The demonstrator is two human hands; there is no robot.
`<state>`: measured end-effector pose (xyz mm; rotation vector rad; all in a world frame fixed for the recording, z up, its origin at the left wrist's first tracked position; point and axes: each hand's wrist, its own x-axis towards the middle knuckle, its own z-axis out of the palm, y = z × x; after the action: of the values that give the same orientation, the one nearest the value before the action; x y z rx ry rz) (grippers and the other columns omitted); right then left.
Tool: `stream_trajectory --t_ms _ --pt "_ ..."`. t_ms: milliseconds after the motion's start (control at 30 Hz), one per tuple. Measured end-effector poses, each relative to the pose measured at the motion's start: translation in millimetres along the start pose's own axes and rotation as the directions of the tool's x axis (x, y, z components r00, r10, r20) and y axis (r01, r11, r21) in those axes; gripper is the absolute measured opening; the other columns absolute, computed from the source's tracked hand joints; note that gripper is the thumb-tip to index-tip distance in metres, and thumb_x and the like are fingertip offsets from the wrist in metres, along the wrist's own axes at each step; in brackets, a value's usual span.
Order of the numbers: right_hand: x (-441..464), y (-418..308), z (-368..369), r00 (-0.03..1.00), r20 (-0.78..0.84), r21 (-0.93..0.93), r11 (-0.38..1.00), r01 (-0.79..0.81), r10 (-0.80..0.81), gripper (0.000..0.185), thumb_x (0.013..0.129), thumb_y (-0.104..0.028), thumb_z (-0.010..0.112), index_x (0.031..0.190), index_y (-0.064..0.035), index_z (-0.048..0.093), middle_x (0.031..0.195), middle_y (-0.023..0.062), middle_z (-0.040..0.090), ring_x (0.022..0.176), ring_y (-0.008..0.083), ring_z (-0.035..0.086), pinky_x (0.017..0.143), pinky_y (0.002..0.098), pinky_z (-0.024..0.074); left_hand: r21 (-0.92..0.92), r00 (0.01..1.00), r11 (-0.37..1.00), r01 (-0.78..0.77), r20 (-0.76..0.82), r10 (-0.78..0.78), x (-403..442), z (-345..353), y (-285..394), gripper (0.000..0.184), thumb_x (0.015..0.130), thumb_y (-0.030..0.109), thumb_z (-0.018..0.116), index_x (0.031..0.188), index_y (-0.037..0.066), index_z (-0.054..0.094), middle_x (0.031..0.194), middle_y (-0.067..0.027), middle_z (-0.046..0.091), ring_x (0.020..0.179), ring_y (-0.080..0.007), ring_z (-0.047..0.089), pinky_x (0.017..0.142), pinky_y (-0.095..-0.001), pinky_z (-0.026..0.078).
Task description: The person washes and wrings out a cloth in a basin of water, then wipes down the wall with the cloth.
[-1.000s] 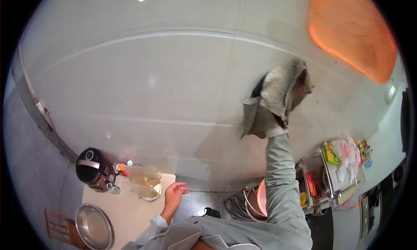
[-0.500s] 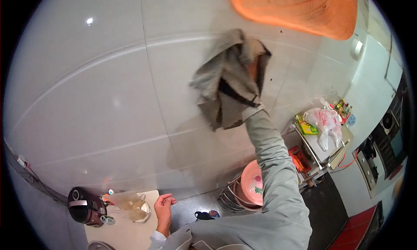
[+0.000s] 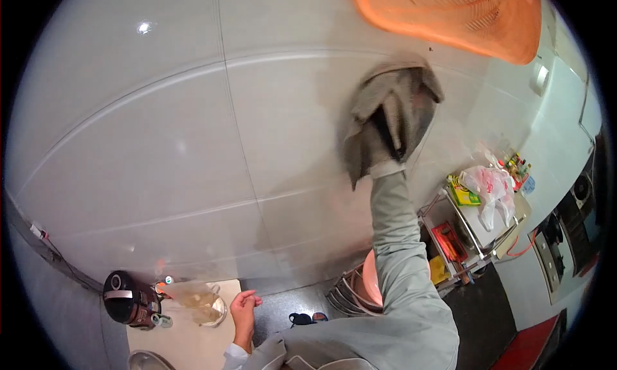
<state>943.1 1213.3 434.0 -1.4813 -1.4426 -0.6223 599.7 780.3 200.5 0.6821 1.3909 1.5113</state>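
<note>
A grey-brown cloth lies bunched against the pale tiled wall, with my right hand holding it there. The cloth covers most of that hand, and only a blurred patch of skin shows through its folds. My right arm reaches up in a grey sleeve. Down at the lower left, my left hand hangs beside the edge of a cream table. Its fingers are loosely bent, slightly apart, and hold nothing.
An orange plastic basket hangs above the cloth. A rice cooker and a clear jug stand on the table. To the right, a cart carries a plastic bag. A pink basin sits on a rack below my arm.
My right hand has moved the cloth to the right along the wall, and the cloth has bunched differently. My left hand stays beside the table. The view has shifted slightly.
</note>
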Motion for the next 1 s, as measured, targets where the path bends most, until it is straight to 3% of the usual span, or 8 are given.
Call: stream_trajectory --t_ms 233,367,500,733,900,1000 --pt "-23 -160 -7 0.898 -0.017 0.213 0.875 0.434 -0.441 0.041 0.093 -0.025 0.057 0.13 -0.0066 0.054 0.127 0.01 0.057 0.116 0.0234 0.054 0.1 0.0357 0.0423 0.001 0.999 1.0 -0.02 0.046 0.02 3 12 0 0.017 0.093 0.002 0.053 0.106 -0.003 0.062 0.085 -0.0099 0.066 0.075 -0.0156 0.064 0.074 -0.028 0.053" --pt "-22 -144 -17 0.855 -0.013 0.237 0.829 0.506 -0.518 0.041 0.093 -0.025 0.057 0.13 -0.0068 0.054 0.128 0.01 0.057 0.117 0.0234 0.054 0.1 0.0358 0.0422 -0.013 0.996 1.0 -0.013 0.087 0.014 5 24 2 0.017 0.093 0.003 0.053 0.106 -0.003 0.062 0.085 -0.0097 0.066 0.075 -0.0155 0.064 0.074 -0.0278 0.053" --pt "-12 -55 -21 0.905 0.016 0.135 0.898 0.419 -0.424 0.042 0.093 -0.024 0.057 0.131 -0.0069 0.053 0.128 0.01 0.057 0.117 0.0235 0.053 0.1 0.0359 0.042 -0.009 0.993 1.0 0.001 0.116 0.001 9 34 1 0.016 0.094 0.006 0.054 0.107 -0.001 0.063 0.085 -0.0091 0.066 0.074 -0.0158 0.064 0.071 -0.0267 0.053" --pt "-22 109 -37 0.998 0.042 -0.07 0.996 0.048 -0.045 0.042 0.093 -0.024 0.058 0.131 -0.0072 0.053 0.129 0.01 0.056 0.118 0.0236 0.053 0.101 0.036 0.0418 0.058 0.992 0.998 0.03 0.118 -0.036 11 46 -2 0.016 0.094 0.005 0.054 0.106 -0.002 0.063 0.085 -0.0092 0.066 0.075 -0.0157 0.064 0.074 -0.0278 0.053" --pt "-66 135 -32 0.99 0.053 -0.088 0.988 -0.129 0.134 0.043 0.092 -0.024 0.058 0.131 -0.0073 0.053 0.129 0.01 0.056 0.118 0.0237 0.053 0.101 0.0361 0.0416 0.078 0.989 0.995 0.055 0.131 -0.065 5 47 -1 0.016 0.093 0.004 0.054 0.105 -0.003 0.062 0.084 -0.0093 0.066 0.075 -0.0158 0.064 0.076 -0.0287 0.054" --pt "-110 108 -20 0.988 0.071 -0.05 0.989 -0.137 0.14 0.043 0.092 -0.024 0.058 0.131 -0.0075 0.053 0.13 0.01 0.056 0.119 0.0237 0.053 0.101 0.0362 0.0415 0.102 0.989 0.994 0.04 0.139 -0.054 4 45 -1 0.016 0.094 0.004 0.054 0.105 -0.003 0.062 0.085 -0.0094 0.066 0.075 -0.0157 0.064 0.075 -0.0285 0.054"
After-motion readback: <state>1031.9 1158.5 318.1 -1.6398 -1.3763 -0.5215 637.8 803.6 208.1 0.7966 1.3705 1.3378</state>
